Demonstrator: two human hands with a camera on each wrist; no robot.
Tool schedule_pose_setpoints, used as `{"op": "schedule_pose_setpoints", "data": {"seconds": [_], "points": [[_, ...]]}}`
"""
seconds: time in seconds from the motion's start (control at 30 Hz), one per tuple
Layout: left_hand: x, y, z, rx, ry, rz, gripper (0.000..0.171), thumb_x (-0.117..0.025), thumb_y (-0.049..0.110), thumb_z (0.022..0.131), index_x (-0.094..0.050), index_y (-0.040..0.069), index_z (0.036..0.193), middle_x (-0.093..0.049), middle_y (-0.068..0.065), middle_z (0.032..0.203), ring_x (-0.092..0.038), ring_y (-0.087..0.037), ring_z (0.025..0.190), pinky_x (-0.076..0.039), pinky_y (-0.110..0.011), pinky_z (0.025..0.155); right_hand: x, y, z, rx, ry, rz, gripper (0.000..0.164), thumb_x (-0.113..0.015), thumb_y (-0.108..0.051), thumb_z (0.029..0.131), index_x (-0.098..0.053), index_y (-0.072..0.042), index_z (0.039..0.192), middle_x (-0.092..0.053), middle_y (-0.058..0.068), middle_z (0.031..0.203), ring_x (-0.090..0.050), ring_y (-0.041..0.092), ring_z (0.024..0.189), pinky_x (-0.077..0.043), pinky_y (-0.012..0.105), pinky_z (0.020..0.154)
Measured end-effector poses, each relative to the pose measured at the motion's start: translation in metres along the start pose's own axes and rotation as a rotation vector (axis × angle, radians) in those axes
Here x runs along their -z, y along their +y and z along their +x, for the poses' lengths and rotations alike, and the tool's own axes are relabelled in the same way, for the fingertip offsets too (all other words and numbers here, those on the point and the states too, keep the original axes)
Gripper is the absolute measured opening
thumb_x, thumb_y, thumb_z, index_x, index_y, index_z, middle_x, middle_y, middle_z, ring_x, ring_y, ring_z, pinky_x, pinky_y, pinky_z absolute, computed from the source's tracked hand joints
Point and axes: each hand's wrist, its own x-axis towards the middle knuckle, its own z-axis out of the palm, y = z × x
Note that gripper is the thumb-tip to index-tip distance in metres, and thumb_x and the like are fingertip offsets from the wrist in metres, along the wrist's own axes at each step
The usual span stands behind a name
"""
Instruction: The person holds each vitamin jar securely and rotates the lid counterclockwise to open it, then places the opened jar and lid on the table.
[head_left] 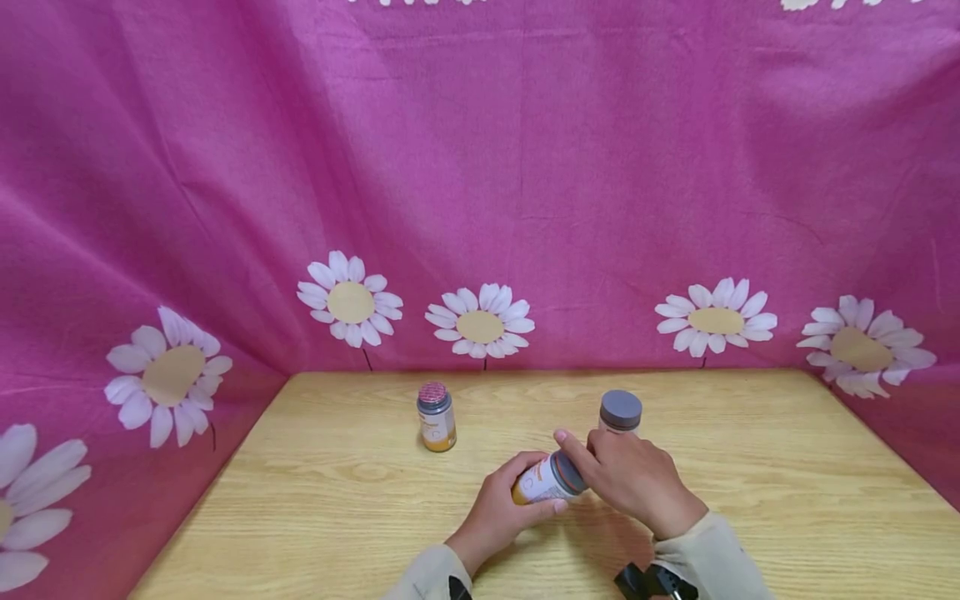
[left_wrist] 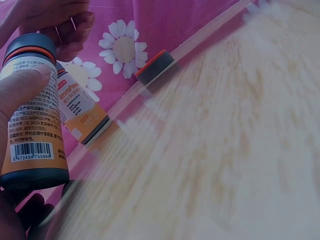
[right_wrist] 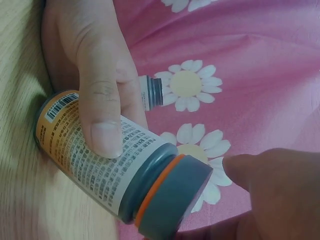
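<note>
My left hand (head_left: 504, 500) grips a supplement bottle (head_left: 542, 481) with a white and orange label, tilted with its grey cap (right_wrist: 175, 197) toward the right hand. An orange ring shows under that cap. My right hand (head_left: 637, 479) is at the cap; in the right wrist view its thumb (right_wrist: 240, 170) stands apart from it, the other fingers partly hidden. In the left wrist view its fingers (left_wrist: 75, 35) hang loosely bent behind the cap. Beyond the right hand stands another capped bottle (head_left: 621, 410), its lower part hidden in the head view.
Back left on the wooden table (head_left: 330, 500), an uncapped bottle (head_left: 437, 421) stands upright with a pink seal on its mouth. A loose grey cap (left_wrist: 155, 67) with an orange rim lies on the table. A pink flowered cloth (head_left: 570, 183) hangs around the table.
</note>
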Motion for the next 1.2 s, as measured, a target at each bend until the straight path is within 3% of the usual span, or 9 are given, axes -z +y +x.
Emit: {"op": "schedule_pose_setpoints", "data": {"seconds": [0.17, 0.43, 0.8, 1.0, 1.2], "points": [[0.0001, 0.0005, 0.0002, 0.016, -0.005, -0.008, 0.051, -0.079, 0.037, 0.079, -0.058, 0.031, 0.125, -0.062, 0.009, 0.110, -0.055, -0.010, 0.091, -0.044, -0.029, 0.078, 0.0004, -0.0001, 0.0004, 0.016, -0.014, 0.001, 0.065, -0.034, -0.068, 0.093, -0.062, -0.012, 0.079, -0.054, -0.002, 0.068, -0.049, 0.017, 0.057, -0.038, 0.036, 0.048], [0.0004, 0.0005, 0.0007, 0.010, 0.007, 0.007, 0.051, -0.080, 0.034, 0.078, -0.059, 0.030, 0.124, -0.063, 0.009, 0.110, -0.055, -0.010, 0.091, -0.043, -0.028, 0.078, 0.0004, -0.0025, 0.0001, 0.051, 0.004, 0.017, 0.051, -0.048, -0.061, 0.093, -0.062, -0.013, 0.078, -0.052, -0.003, 0.064, -0.048, 0.015, 0.055, -0.037, 0.033, 0.048], [0.0025, 0.0035, 0.0011, 0.016, -0.004, -0.014, 0.050, -0.080, 0.033, 0.079, -0.059, 0.031, 0.124, -0.062, 0.010, 0.113, -0.055, -0.010, 0.094, -0.043, -0.029, 0.080, 0.0010, -0.0043, 0.0006, 0.139, 0.048, 0.051, 0.033, -0.064, -0.046, 0.089, -0.061, -0.014, 0.091, -0.055, -0.003, 0.068, -0.049, 0.014, 0.058, -0.039, 0.032, 0.051], [0.0022, 0.0008, 0.0009, -0.009, -0.002, -0.010, 0.049, -0.080, 0.033, 0.079, -0.059, 0.028, 0.124, -0.063, 0.008, 0.112, -0.055, -0.009, 0.092, -0.043, -0.028, 0.079, 0.0012, -0.0044, 0.0011, 0.180, 0.021, 0.080, 0.027, -0.070, -0.039, 0.087, -0.063, -0.015, 0.096, -0.059, -0.006, 0.074, -0.051, 0.009, 0.064, -0.043, 0.033, 0.059], [0.0012, 0.0005, 0.0001, -0.015, 0.001, -0.009, 0.050, -0.079, 0.034, 0.080, -0.059, 0.029, 0.125, -0.063, 0.008, 0.112, -0.055, -0.010, 0.091, -0.043, -0.028, 0.079, 0.0022, -0.0021, 0.0002, 0.283, 0.030, 0.063, 0.029, -0.073, -0.032, 0.086, -0.062, -0.013, 0.105, -0.061, -0.005, 0.084, -0.053, 0.008, 0.073, -0.046, 0.033, 0.067]]}}
